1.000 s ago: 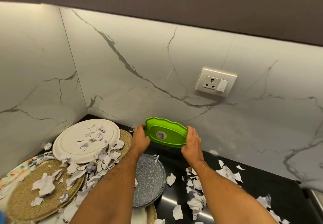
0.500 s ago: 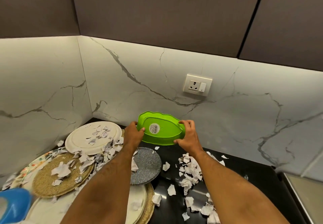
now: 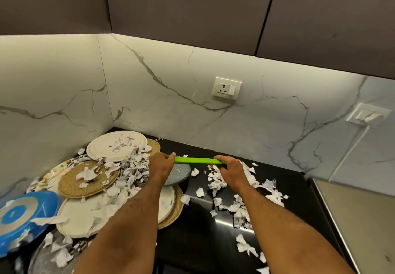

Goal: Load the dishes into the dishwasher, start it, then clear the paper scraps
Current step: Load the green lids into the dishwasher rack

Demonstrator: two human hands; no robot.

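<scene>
A green plastic tray (image 3: 198,160) hangs level above the black counter (image 3: 203,226), seen edge-on. My left hand (image 3: 161,165) grips its left end and my right hand (image 3: 229,167) grips its right end. Under my left hand lies a grey speckled plate (image 3: 178,174). Torn paper scraps (image 3: 239,205) are strewn over the counter and over the dishes at the left. A white round plate (image 3: 106,147) with scraps on it sits in the corner. The dishwasher is not in view.
Woven round mats (image 3: 72,185), a floral plate (image 3: 46,177), cream plates (image 3: 79,218), a blue dish (image 3: 23,216) and a glass plate (image 3: 40,256) crowd the left. Marble walls with a socket (image 3: 227,88) back the counter. A steel surface (image 3: 363,220) lies at the right.
The green tray was tilted up showing its underside; now both hands hold it flat. The camera has pulled back, showing more counter and the blue dish.
</scene>
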